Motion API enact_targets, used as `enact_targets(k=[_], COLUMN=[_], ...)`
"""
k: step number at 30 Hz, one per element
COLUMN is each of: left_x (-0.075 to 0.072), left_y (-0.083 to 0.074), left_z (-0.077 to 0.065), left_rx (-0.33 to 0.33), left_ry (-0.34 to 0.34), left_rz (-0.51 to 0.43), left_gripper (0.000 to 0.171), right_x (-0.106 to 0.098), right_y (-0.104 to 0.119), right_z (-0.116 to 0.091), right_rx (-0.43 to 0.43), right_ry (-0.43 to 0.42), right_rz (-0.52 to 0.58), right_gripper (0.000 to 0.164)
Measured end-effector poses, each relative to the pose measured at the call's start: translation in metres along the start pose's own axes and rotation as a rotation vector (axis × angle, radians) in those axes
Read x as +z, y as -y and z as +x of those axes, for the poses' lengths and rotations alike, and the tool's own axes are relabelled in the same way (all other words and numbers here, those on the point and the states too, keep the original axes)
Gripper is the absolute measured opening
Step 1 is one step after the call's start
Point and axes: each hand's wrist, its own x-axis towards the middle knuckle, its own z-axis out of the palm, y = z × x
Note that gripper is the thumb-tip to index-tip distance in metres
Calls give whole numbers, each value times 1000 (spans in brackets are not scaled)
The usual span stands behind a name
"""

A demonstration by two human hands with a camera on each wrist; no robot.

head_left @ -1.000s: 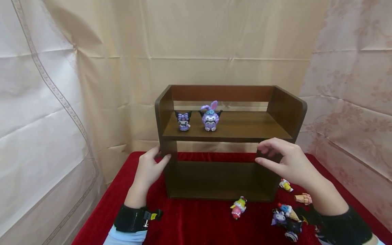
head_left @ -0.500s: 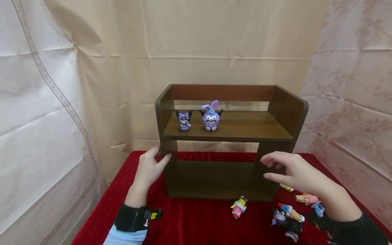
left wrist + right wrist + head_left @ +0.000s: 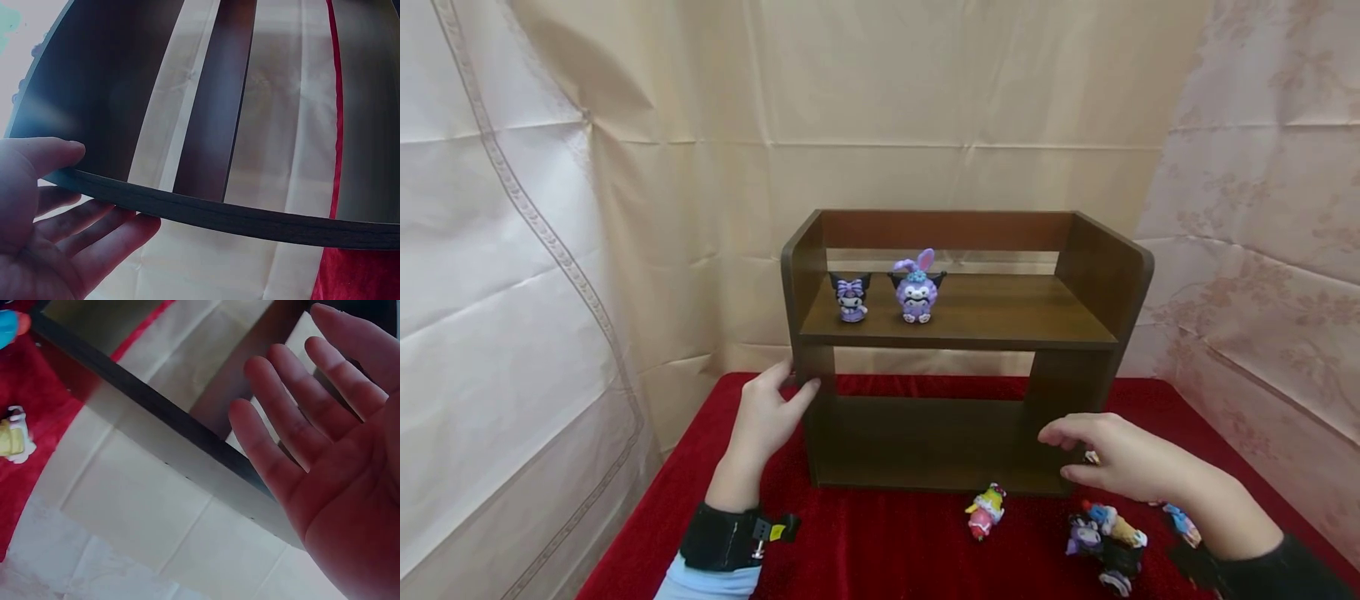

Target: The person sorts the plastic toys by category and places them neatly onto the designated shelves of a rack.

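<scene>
A small dark brown two-tier shelf [image 3: 1000, 312] stands on the table. My left hand [image 3: 766, 421] holds its left side panel, the thumb on the inner face and the fingers on the outer one. In the left wrist view the panel's edge [image 3: 262, 229] runs between that thumb and the fingers. My right hand [image 3: 1123, 454] hovers by the shelf's lower right corner, fingers relaxed and slightly bent, holding nothing. Two figurines stand on the upper tier: a small black-and-purple one [image 3: 852, 302] and a fluffy purple rabbit-eared one [image 3: 917, 297].
Red velvet cloth [image 3: 880, 550] covers the table. A yellow-and-pink figurine [image 3: 985, 511] lies before the shelf. At front right lie a purple figurine [image 3: 1084, 535], an ice-cream-cone figurine [image 3: 1124, 531] and a black one [image 3: 1120, 568]. A blue one [image 3: 1183, 527] is partly behind my right forearm.
My right hand has come down from beside the upper board to near the shelf's lower right corner. The left hand, the shelf and the figurines stay where they were.
</scene>
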Motion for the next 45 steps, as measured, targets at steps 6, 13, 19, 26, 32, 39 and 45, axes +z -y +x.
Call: enact_targets(k=[6,13,19,26,32,39,45], left_x=[0,1,1,0,1,2,1], left_y=[1,1,2,3,4,3,2], left_z=[0,1,1,2,1,0,0], left_rx=[1,-11,-12,-12,-17,-14,-17], left_ry=[-4,1,0,-1,1,1,2], left_rz=[9,14,15,21,15,4,1], left_gripper=[38,38,39,39,40,40,40], right_x=[7,18,29,40,51,60,60], right_y=[-7,-18,-22,-25,-32,-39,-32], right_z=[-2,-7,-11,-14,-17,-18,-16], right_rx=[11,82,96,147,216,204,250], right_ry=[110,216,256,332,393,396,424], right_rz=[23,108,125,149,160,108,85], right_gripper=[40,42,45,44,44,44,44])
